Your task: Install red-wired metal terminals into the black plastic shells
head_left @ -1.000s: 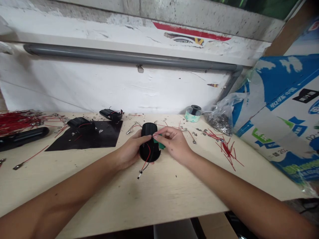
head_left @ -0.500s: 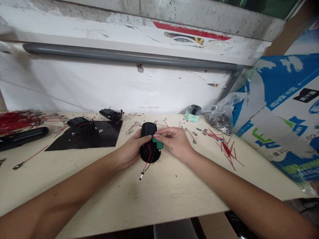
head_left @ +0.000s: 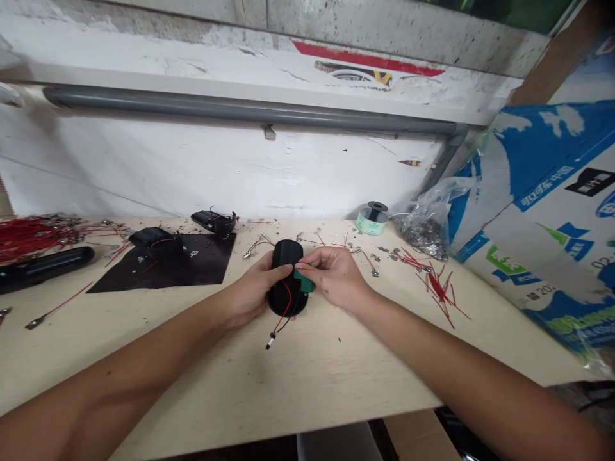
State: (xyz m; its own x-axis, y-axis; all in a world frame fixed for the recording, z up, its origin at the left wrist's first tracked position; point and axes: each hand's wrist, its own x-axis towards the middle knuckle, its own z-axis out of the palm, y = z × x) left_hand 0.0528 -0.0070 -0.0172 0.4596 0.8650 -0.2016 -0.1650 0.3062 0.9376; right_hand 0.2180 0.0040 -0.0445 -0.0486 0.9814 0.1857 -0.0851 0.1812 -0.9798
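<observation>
Your left hand (head_left: 252, 288) curled firmly round black oval plastic housing (head_left: 282, 302), bracing it over pale wooden table (head_left: 336, 378); your right hand (head_left: 336, 276) pinches green plastic tab (head_left: 302, 280) at housing edge, fingertips nearly closed, thin red wire (head_left: 280, 323) dangling.

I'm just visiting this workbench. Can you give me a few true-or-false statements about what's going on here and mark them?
1. The left hand grips a black plastic case. True.
2. The right hand holds a screwdriver. False: its fingers are on a green piece at the side of the case.
3. Red and black wires hang from the case. True.
4. The bag of metal bits lies on the black sheet. False: it sits at the back of the table, beside a spool of tape.
</observation>
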